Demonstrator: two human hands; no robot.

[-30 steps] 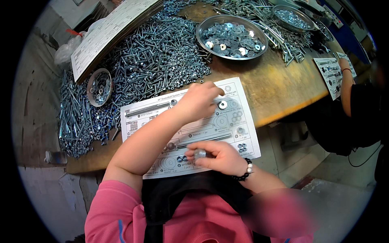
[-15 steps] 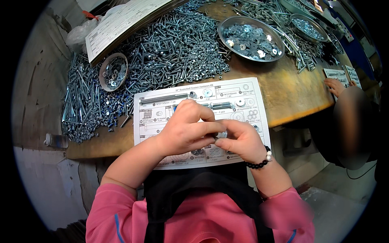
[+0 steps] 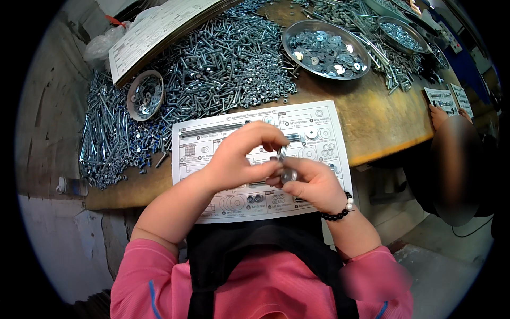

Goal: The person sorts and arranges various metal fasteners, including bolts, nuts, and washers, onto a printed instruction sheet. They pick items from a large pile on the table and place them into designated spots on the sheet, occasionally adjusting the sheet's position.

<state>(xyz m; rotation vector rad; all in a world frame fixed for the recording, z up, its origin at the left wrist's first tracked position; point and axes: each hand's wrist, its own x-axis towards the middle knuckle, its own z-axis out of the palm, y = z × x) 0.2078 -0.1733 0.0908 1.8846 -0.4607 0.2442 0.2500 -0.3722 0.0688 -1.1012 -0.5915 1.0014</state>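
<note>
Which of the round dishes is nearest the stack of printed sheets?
The small pale dish at left, close to the stack; the large steel dish and the far dish stand well right.

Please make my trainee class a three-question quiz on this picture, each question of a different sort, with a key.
1. Multiple choice: what fills the large metal pan?
A) long bolts
B) flat washers
C) coil springs

2. True or false: the right hand is empty.

3. Short answer: what lies beneath the left hand on the table?

Key:
1. B
2. False; it holds a round metal piece.
3. A printed sheet.
</note>
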